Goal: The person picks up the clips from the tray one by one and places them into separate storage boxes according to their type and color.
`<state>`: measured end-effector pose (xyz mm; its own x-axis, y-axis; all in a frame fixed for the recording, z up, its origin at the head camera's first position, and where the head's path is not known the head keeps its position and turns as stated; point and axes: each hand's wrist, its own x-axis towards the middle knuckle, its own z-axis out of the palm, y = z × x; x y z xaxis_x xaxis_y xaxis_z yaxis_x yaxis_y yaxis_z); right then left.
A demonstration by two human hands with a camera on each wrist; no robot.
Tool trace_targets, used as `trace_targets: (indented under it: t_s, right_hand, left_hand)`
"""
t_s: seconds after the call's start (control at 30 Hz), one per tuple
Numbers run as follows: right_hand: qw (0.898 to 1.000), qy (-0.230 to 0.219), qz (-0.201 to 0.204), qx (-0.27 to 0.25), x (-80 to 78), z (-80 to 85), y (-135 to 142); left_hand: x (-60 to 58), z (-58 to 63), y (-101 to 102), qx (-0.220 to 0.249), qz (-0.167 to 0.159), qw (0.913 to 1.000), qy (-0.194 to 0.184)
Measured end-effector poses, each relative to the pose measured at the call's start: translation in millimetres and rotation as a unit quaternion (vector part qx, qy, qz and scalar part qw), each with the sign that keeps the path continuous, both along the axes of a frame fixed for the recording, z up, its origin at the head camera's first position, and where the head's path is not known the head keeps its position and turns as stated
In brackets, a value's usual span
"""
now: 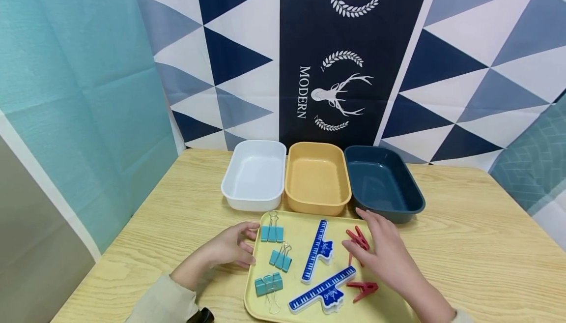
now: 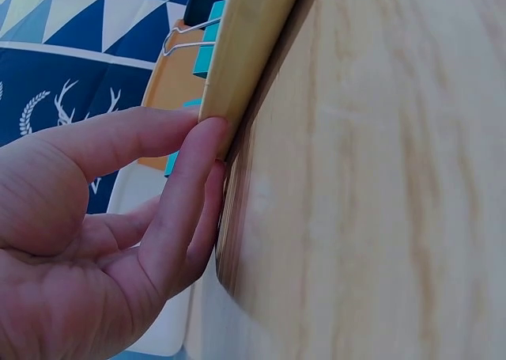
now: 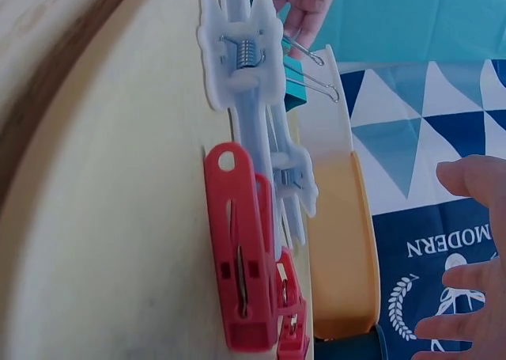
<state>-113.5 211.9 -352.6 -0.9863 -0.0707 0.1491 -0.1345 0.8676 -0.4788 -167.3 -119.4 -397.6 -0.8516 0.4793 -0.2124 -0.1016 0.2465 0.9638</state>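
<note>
My left hand (image 1: 232, 244) is at the left side of a yellow tray (image 1: 305, 220), loosely bent fingertips touching its rim. Inside the tray, three teal binder clips (image 1: 268, 283) lie along the left. Two blue-and-white ruler-shaped clips (image 1: 325, 291) with a piano-key pattern occupy the middle. My right hand (image 1: 389, 251) hovers over the tray's right part, fingers spread, holding nothing. Under it lie red clothespins (image 1: 363, 291), partly hidden behind the thumb in the head view. The right wrist view shows a red clothespin (image 3: 241, 249) apart from the right hand (image 3: 474, 281).
Behind the tray stand three bins in a row: white (image 1: 254, 200), yellow-orange (image 1: 316, 206) and dark blue (image 1: 389, 212). All sit on a wood-grain table (image 1: 468, 224) before a patterned cloth (image 1: 239, 57). A small black object (image 1: 203, 315) lies by the left sleeve.
</note>
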Motion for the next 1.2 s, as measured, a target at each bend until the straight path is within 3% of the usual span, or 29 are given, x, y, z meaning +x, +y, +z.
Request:
trace_targets:
  t_s: [0.73, 1.2]
  right_hand:
    - [0.999, -0.026, 0.019, -0.019, -1.5, -1.3, -23]
    - [0.999, -0.011, 0.031, -0.039, -1.4, -1.5, -39]
  left_hand:
    - [-0.7, -1.0, 0, -0.006, -0.001, 1.0, -0.003]
    - [-0.8, 0.3, -1, -0.003, -0.003, 1.0, -0.005]
